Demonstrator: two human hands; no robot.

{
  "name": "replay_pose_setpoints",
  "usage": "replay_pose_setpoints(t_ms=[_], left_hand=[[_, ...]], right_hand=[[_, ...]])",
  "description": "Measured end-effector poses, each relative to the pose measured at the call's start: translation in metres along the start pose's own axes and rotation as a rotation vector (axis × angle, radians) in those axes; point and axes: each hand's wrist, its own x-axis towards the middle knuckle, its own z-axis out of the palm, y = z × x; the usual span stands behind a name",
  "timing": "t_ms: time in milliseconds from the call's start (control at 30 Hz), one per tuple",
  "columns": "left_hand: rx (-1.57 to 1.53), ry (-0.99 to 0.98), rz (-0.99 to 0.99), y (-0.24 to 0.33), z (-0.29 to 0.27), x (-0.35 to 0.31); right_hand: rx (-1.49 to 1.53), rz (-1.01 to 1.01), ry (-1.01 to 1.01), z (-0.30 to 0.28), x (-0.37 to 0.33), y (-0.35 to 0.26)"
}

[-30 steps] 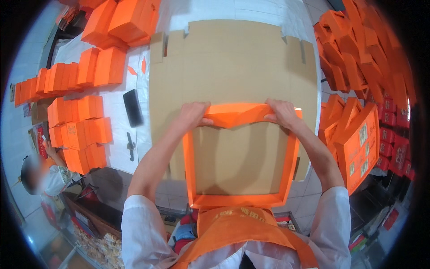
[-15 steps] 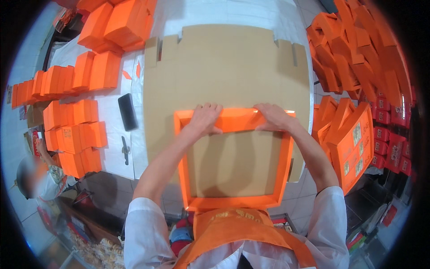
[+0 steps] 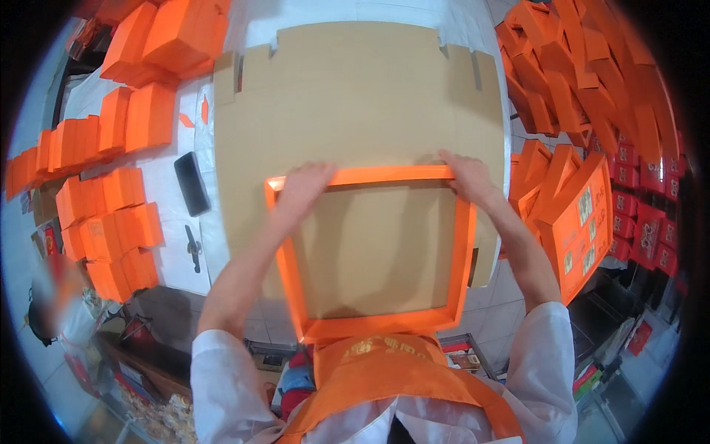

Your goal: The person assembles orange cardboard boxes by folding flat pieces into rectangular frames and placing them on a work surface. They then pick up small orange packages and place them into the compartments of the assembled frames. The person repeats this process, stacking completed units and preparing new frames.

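An orange square cardboard frame (image 3: pixel 381 323) with an open middle lies before me, its near edge close to my apron. Beneath it is a large tan cardboard sheet (image 3: pixel 355 96) with slots cut near its far corners. My left hand (image 3: pixel 305 186), slightly blurred, grips the frame's far left corner, fingers over the far strip. At the far right corner my right hand (image 3: pixel 470 179) is closed over the rim, its fingertips beyond the edge. The undersides of both grips are hidden.
On the white table's left lie a black phone (image 3: pixel 192 183), a dark-handled cutter (image 3: pixel 193 249) and rows of orange boxes (image 3: pixel 118 189). More orange box pieces (image 3: pixel 573 214) stack up at right, near red packages (image 3: pixel 649 233). Another person (image 3: pixel 74 314) is at far left.
My hands have moved apart along the far strip, out to its corners. That strip now looks narrower, more upright than before. The whole view has shifted slightly.
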Motion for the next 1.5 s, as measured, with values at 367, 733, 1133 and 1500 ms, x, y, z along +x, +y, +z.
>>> replay_pose_setpoints(t_ms=[367,733,1133,1500], left_hand=[[0.163,-0.008,-0.226,-0.025,-0.013,-0.025],[-0.437,0.283,-0.998,-0.02,0.01,-0.05],[-1.291,0.009,-1.333,0.146,0.053,-0.301],[-0.638,0.522,-1.225,0.142,0.07,-0.281]], right_hand=[[-0.101,0.13,0.142,0.015,-0.014,0.01],[0.356,0.287,0.421,0.024,-0.034,-0.02],[1.0,0.731,0.249,0.163,-0.294,-0.075],[1.329,0.869,0.273,0.109,-0.277,-0.098]])
